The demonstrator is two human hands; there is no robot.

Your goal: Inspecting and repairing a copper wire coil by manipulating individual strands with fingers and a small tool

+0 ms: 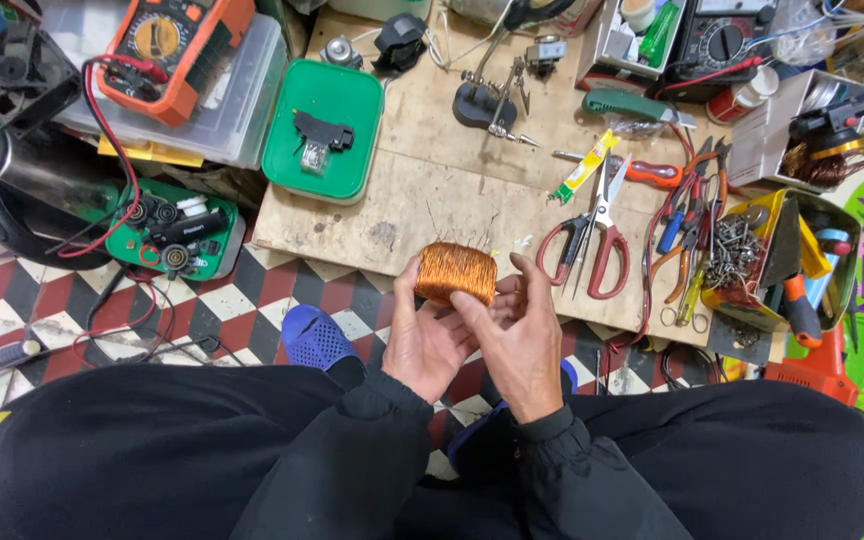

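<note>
A block-shaped coil of copper wire (455,272), with thin wire ends sticking up from its top, sits between both hands above my lap. My left hand (424,335) cups it from the left and below, thumb along its left side. My right hand (517,335) holds its right and front side, fingers curled against the winding. Both sleeves are black.
A low wooden board (432,190) lies ahead, carrying red-handled scissors (592,245), a red screwdriver (642,172), pliers (692,215) and a green lid (322,125). An orange multimeter (174,45) rests on a clear box at left. A yellow tray of tools (782,265) stands right. Checkered floor shows below.
</note>
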